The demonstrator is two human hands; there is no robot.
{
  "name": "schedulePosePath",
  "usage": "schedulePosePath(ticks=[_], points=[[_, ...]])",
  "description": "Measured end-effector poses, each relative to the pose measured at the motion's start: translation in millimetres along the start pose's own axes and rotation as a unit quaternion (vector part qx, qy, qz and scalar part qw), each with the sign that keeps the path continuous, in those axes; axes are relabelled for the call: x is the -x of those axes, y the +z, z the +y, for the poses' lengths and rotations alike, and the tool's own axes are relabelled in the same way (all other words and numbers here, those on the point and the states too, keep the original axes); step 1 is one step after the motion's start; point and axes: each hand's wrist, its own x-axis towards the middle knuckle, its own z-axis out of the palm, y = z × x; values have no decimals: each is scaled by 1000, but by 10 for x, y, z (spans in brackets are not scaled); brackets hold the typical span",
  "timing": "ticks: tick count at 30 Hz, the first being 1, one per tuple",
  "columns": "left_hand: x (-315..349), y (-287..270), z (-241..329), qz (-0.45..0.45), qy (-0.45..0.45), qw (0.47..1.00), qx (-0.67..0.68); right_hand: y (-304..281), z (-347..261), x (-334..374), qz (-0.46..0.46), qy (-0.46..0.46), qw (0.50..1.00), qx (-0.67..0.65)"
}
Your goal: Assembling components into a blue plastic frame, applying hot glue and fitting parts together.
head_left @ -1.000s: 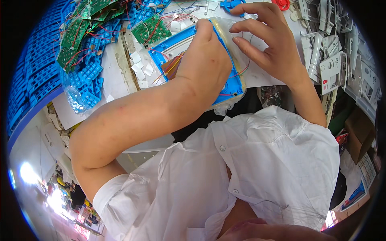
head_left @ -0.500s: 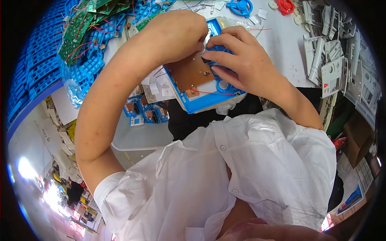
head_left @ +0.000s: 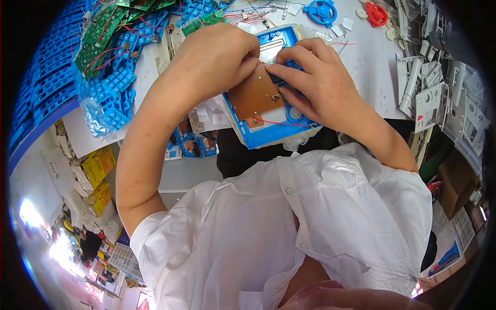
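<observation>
A brown circuit board (head_left: pixel 253 98) lies inside an open blue plastic casing (head_left: pixel 253 139) in front of me. My left hand (head_left: pixel 225 54) bends over the board's far left edge, thumb and fingers pinched together; its fingertips hide whatever is between them. From the other side my right hand (head_left: pixel 315 77) reaches in with curled fingers, the tips at the board's far right corner beside a dark part. What those fingers grip is hidden. Across the lower part of the casing runs a thin red wire (head_left: pixel 284 123), near a round blue ring (head_left: pixel 294 114).
Green circuit boards (head_left: pixel 101 39) with wires and blue keypad pieces (head_left: pixel 116 88) are heaped at left. A blue wheel-like part (head_left: pixel 320 11) and a red one (head_left: pixel 376 14) lie at the far side. White and grey plastic housings (head_left: pixel 429 72) crowd the right.
My left hand has drawn back slightly toward me, its fingertips now at the board's far edge. My right hand stays close by, and the whole view has shifted a little.
</observation>
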Motion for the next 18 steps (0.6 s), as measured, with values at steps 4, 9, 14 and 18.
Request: schedulePosePath(ticks=[4, 9, 14, 18], points=[[-24, 44, 48, 13, 5, 999, -37, 0, -55, 2, -3, 20, 1000, -7], [-38, 99, 106, 15, 22, 996, -88, 30, -110, -1, 10, 36, 999, 5], [-64, 107, 180, -25, 58, 985, -163, 19, -138, -11, 2, 35, 999, 19], [-9, 122, 216, 31, 37, 987, -155, -3, -160, -15, -5, 27, 999, 29]])
